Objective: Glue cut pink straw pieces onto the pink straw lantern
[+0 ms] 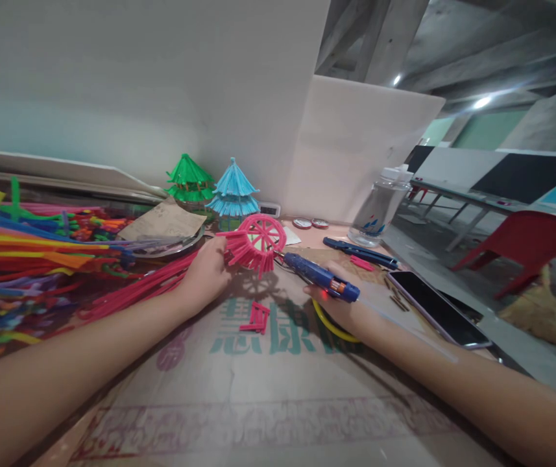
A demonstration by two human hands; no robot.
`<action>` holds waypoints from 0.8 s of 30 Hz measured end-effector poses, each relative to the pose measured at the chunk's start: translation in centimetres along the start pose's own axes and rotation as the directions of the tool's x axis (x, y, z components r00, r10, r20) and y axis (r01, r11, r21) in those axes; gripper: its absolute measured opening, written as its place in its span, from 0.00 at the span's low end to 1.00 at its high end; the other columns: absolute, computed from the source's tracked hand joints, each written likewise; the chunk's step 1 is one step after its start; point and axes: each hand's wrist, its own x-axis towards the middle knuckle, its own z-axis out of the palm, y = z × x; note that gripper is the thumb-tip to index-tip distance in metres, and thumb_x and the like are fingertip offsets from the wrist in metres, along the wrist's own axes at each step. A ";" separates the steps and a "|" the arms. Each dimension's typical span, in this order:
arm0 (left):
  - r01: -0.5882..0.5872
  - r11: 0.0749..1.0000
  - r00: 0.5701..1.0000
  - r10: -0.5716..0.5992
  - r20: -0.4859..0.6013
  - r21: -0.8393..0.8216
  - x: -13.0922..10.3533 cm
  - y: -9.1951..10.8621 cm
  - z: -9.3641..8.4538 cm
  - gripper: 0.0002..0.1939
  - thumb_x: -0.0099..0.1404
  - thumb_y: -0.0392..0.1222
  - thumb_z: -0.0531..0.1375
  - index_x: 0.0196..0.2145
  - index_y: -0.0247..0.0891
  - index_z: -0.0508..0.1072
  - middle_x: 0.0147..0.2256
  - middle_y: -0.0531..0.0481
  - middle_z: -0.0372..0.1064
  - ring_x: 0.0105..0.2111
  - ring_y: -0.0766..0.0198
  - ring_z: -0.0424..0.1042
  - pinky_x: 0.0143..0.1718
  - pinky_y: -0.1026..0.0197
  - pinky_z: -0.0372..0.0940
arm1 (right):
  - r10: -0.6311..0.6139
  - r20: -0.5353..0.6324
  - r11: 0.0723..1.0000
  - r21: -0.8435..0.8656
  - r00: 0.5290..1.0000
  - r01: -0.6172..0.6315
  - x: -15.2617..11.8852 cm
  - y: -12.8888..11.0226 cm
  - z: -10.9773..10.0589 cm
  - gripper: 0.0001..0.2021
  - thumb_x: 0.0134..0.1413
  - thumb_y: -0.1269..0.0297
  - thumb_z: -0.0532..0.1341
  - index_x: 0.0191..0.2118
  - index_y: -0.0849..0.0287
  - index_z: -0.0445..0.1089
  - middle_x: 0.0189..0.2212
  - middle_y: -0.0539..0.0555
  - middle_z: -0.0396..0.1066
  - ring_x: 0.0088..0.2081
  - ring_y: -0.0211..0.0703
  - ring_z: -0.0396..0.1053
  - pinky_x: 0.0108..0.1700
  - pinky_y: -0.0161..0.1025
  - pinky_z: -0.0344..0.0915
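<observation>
My left hand (208, 272) is closed on a pink pipe-cleaner wheel (264, 228), a ring with spokes and short pieces standing out round its edge. In my right hand (338, 301) is a blue hot glue gun (319, 274), its nozzle touching or very close to the wheel's lower right rim. A clear glue stick runs out of the gun's back end, and a red light glows on its side. Short pink pipe-cleaner pieces (257, 318) lie on the cardboard below. Long pink pipe cleaners (136, 292) pass beneath my left wrist.
Colourful pipe cleaners (29, 259) heap up at left. Behind stand a green roofed model (189, 178) and a blue one (233, 191). At right are a water bottle (377, 207), a dark blue flat tool (360, 253), a phone (436, 308) and a yellow ring (331, 327).
</observation>
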 end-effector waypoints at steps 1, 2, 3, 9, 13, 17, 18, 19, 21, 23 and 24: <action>-0.004 1.000 1.000 0.004 0.000 0.004 0.0 0.0 0.0 0.12 0.65 0.39 0.61 0.47 0.38 0.72 0.48 0.39 0.73 0.53 0.45 0.71 0.59 0.39 0.65 | 0.000 -0.003 1.000 -0.001 1.000 0.000 0.0 -0.1 0.0 0.14 0.53 0.53 0.67 0.28 0.51 0.63 0.24 0.48 0.70 0.25 0.43 0.66 0.27 0.38 0.57; -0.009 1.000 1.000 0.009 -0.001 0.012 0.0 0.0 0.0 0.13 0.66 0.40 0.60 0.48 0.38 0.72 0.49 0.39 0.72 0.53 0.45 0.71 0.58 0.39 0.65 | 0.002 -0.004 1.000 -0.001 1.000 -0.002 0.0 -0.2 -0.1 0.14 0.53 0.53 0.67 0.28 0.51 0.63 0.23 0.47 0.70 0.25 0.43 0.66 0.27 0.38 0.57; -0.012 1.000 1.000 0.012 0.000 0.019 0.0 0.1 0.0 0.13 0.66 0.40 0.60 0.48 0.37 0.72 0.49 0.39 0.72 0.53 0.45 0.71 0.58 0.40 0.65 | 0.006 -0.003 1.000 0.000 1.000 -0.006 0.0 -0.2 -0.1 0.14 0.53 0.53 0.66 0.28 0.51 0.63 0.23 0.47 0.69 0.25 0.42 0.65 0.27 0.38 0.57; 0.002 1.000 1.000 -0.002 0.003 0.007 0.0 0.5 -0.1 0.13 0.66 0.40 0.60 0.49 0.38 0.70 0.50 0.40 0.72 0.53 0.47 0.71 0.58 0.43 0.66 | 0.015 0.010 1.000 0.022 1.000 -0.015 0.0 -0.2 -0.1 0.12 0.52 0.52 0.65 0.29 0.52 0.63 0.24 0.48 0.70 0.26 0.43 0.66 0.28 0.38 0.57; -0.009 1.000 1.000 0.009 -0.007 -0.017 0.0 0.4 0.0 0.15 0.66 0.39 0.60 0.50 0.38 0.70 0.50 0.39 0.72 0.52 0.46 0.72 0.57 0.42 0.67 | 0.042 0.021 0.999 0.001 0.999 -0.042 -0.1 -0.3 -0.2 0.13 0.53 0.52 0.65 0.29 0.52 0.63 0.23 0.47 0.68 0.26 0.42 0.64 0.28 0.37 0.55; -0.012 1.000 1.000 0.012 -0.013 -0.027 0.0 0.4 0.0 0.16 0.64 0.38 0.59 0.50 0.37 0.70 0.50 0.39 0.72 0.53 0.45 0.72 0.58 0.40 0.67 | 0.067 0.038 0.998 -0.001 0.997 -0.067 -0.1 -0.4 -0.2 0.14 0.53 0.51 0.65 0.29 0.53 0.62 0.24 0.47 0.68 0.26 0.42 0.64 0.29 0.38 0.54; -0.007 1.000 1.000 0.006 -0.013 -0.026 0.0 0.4 0.0 0.16 0.64 0.38 0.59 0.51 0.37 0.70 0.50 0.38 0.72 0.53 0.45 0.72 0.58 0.40 0.67 | 0.067 0.037 0.998 0.003 0.997 -0.067 -0.2 -0.3 -0.2 0.14 0.53 0.51 0.65 0.29 0.53 0.63 0.25 0.47 0.68 0.27 0.42 0.64 0.30 0.38 0.55; 0.000 1.000 1.000 0.000 -0.011 -0.026 0.0 0.4 0.0 0.17 0.64 0.38 0.59 0.51 0.37 0.70 0.51 0.38 0.72 0.53 0.44 0.72 0.58 0.39 0.67 | 0.067 0.036 0.998 0.007 0.997 -0.067 -0.2 -0.3 -0.1 0.14 0.54 0.51 0.65 0.29 0.53 0.63 0.25 0.47 0.68 0.27 0.42 0.65 0.30 0.38 0.55; 0.012 1.000 1.000 -0.012 -0.008 -0.026 0.0 0.6 -0.1 0.17 0.64 0.39 0.60 0.51 0.36 0.70 0.51 0.37 0.72 0.54 0.43 0.72 0.58 0.39 0.67 | 0.067 0.030 0.998 0.015 0.997 -0.068 -0.2 -0.1 0.0 0.14 0.54 0.50 0.65 0.29 0.53 0.63 0.25 0.47 0.68 0.27 0.42 0.65 0.30 0.38 0.55; 0.011 1.000 1.000 -0.011 -0.005 -0.028 0.0 0.7 -0.2 0.17 0.63 0.39 0.60 0.51 0.37 0.70 0.51 0.37 0.72 0.54 0.43 0.72 0.58 0.39 0.67 | 0.066 0.027 0.998 0.020 0.997 -0.066 -0.2 0.0 0.1 0.15 0.54 0.50 0.65 0.29 0.53 0.63 0.24 0.47 0.68 0.27 0.42 0.65 0.29 0.38 0.55; 0.008 1.000 1.000 -0.008 -0.005 -0.029 0.0 0.7 -0.2 0.17 0.63 0.39 0.60 0.50 0.37 0.70 0.51 0.37 0.72 0.54 0.43 0.72 0.58 0.39 0.66 | 0.064 0.025 0.998 0.020 0.998 -0.064 -0.2 0.0 0.1 0.14 0.54 0.50 0.65 0.29 0.53 0.63 0.24 0.47 0.68 0.27 0.42 0.65 0.29 0.38 0.55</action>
